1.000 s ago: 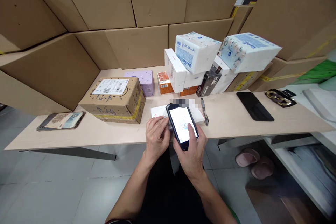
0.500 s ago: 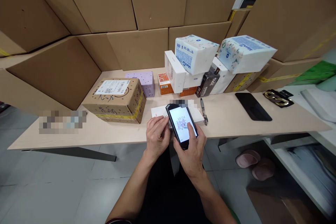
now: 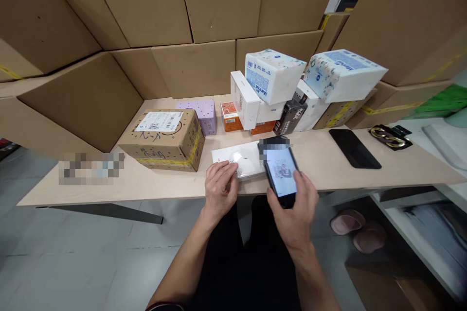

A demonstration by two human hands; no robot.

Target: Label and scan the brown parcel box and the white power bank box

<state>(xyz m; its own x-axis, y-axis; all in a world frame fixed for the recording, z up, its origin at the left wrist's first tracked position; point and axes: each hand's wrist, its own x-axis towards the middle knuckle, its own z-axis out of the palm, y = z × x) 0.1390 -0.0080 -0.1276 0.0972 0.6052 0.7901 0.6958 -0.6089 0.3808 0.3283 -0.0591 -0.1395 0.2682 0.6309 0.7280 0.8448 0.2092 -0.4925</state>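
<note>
My right hand (image 3: 295, 214) grips a black smartphone (image 3: 280, 174) with a lit screen, held just over the table's front edge. To its left, my left hand (image 3: 219, 187) rests on the near corner of a flat white box (image 3: 239, 160), fingers curled against its edge. The white box lies on the light wooden table (image 3: 146, 187) right in front of me. The pen seen earlier is hidden behind the phone.
A taped cardboard parcel (image 3: 164, 138) with a shipping label sits left of the white box. Behind are a purple box (image 3: 202, 114), an orange box (image 3: 229, 116), white cartons and tissue packs (image 3: 273, 75). A black phone (image 3: 353, 148) lies at right. Big cartons wall the back.
My right hand has carried the phone to the right, off the white box, uncovering its top. The left hand stays on the box's near corner.
</note>
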